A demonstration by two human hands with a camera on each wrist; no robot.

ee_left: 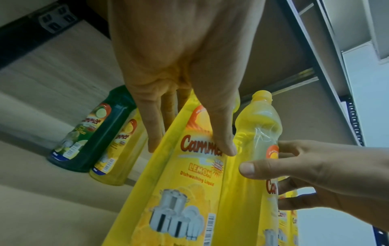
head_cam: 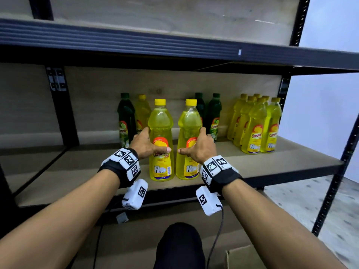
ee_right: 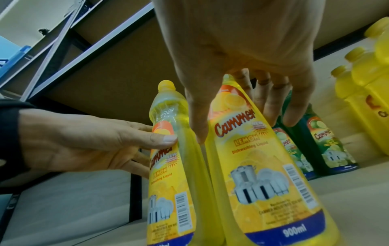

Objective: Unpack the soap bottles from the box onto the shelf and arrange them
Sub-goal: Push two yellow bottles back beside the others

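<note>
From the head view, the left hand (head_cam: pixel 144 143) grasps one yellow bottle (head_cam: pixel 160 140) and the right hand (head_cam: pixel 201 147) grasps another (head_cam: pixel 188 138), both upright side by side near the shelf's (head_cam: pixel 291 162) front edge. The left wrist view shows the left thumb across its bottle's label. The right wrist view shows the right fingers wrapped behind its bottle, with green bottles (ee_right: pixel 324 141) behind.

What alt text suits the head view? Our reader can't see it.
Two hands, left and right, each grip a yellow bottle, one left, one right, upright on a shelf. Green bottles and yellow ones stand behind.
</note>
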